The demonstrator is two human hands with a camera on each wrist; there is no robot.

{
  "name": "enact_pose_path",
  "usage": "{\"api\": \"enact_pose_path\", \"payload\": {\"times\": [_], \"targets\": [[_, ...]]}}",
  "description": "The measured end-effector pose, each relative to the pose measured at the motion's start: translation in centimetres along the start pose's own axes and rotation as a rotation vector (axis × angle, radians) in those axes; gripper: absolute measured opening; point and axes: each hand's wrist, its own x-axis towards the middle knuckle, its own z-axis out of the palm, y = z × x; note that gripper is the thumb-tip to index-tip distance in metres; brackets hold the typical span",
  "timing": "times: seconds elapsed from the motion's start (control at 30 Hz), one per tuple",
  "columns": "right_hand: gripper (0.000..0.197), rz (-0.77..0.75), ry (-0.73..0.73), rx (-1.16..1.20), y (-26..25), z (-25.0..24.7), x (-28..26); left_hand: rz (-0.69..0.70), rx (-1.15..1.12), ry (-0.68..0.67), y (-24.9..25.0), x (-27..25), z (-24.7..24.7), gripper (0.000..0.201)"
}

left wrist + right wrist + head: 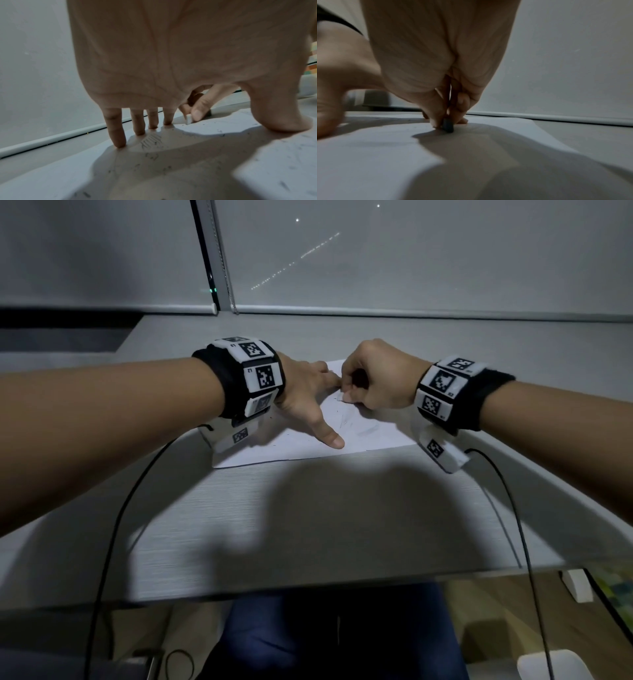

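Observation:
A white sheet of paper [370, 433] with faint pencil marks lies on the grey desk [308, 508]. My left hand [308, 398] is spread flat on the sheet, its fingertips [118, 143] and thumb pressing the paper [205, 155] down. My right hand [373, 378] is curled just beside the left fingers and pinches a small eraser [188, 118] between thumb and fingers, its lower edge on the sheet. In the right wrist view the eraser [448, 126] looks dark against the paper [385, 155]. Dark specks of rubbings lie scattered over the sheet.
A drawn grey roller blind [411, 261] with a bead cord [222, 258] closes the back behind the desk. Two black cables [116, 525] run from the wrist units over the desk's front edge. Below the edge are a dark blue lap and floor clutter.

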Motion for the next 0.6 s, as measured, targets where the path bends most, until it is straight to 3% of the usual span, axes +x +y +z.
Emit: {"api": "enact_pose_path", "payload": {"times": [0.23, 0.47, 0.6], "targets": [[0.011, -0.135, -0.12, 0.064, -1.8, 0.3, -2.5, 0.017, -0.005, -0.016, 0.3, -0.2, -0.3, 0.124], [0.011, -0.077, -0.044, 0.016, -0.8, 0.1, -1.3, -0.005, 0.005, -0.006, 0.6, -0.5, -0.6, 0.123], [0.009, -0.161, -0.099, 0.022, -1.6, 0.6, -2.7, -0.008, -0.008, -0.006, 0.4, -0.2, -0.5, 0.12]]}}
